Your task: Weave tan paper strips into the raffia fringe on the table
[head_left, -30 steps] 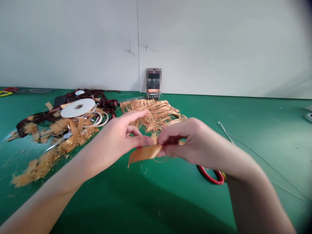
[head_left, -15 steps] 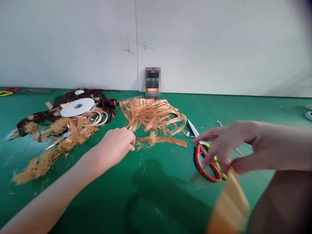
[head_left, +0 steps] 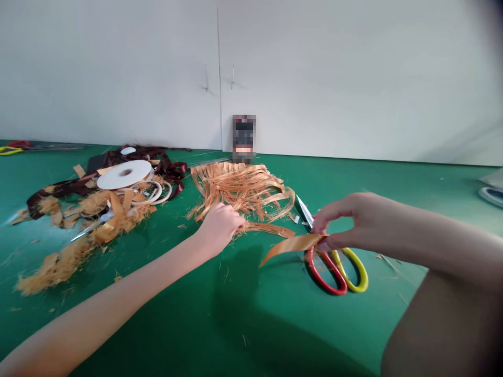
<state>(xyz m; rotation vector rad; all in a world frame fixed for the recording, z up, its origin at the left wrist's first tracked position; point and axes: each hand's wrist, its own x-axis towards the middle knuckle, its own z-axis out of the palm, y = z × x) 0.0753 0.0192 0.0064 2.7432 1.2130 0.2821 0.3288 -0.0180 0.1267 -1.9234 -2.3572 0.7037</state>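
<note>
My left hand [head_left: 220,228] rests at the near edge of a fringe of frayed tan ribbon strands [head_left: 239,188], its fingers curled down on the end of a frayed strip [head_left: 271,228]. My right hand [head_left: 348,222] pinches one end of a flat orange satin ribbon piece [head_left: 293,247] between thumb and fingers. That piece sticks out to the left, above a pair of scissors [head_left: 324,276] with red and yellow handles. The scissors lie open on the mat just under my right hand, with their blades partly hidden behind my fingers.
A white ribbon spool [head_left: 124,174] sits on a heap of frayed fibre, dark maroon ribbon and white coils [head_left: 90,204] at the left. A green cutting mat [head_left: 251,314] covers the table, which meets a white wall. A pixelated object [head_left: 243,139] stands against the wall.
My right hand has come in over the scissors and now holds the orange ribbon level in view. My left hand has moved forward onto the frayed strands. The scissors lie more fully in view.
</note>
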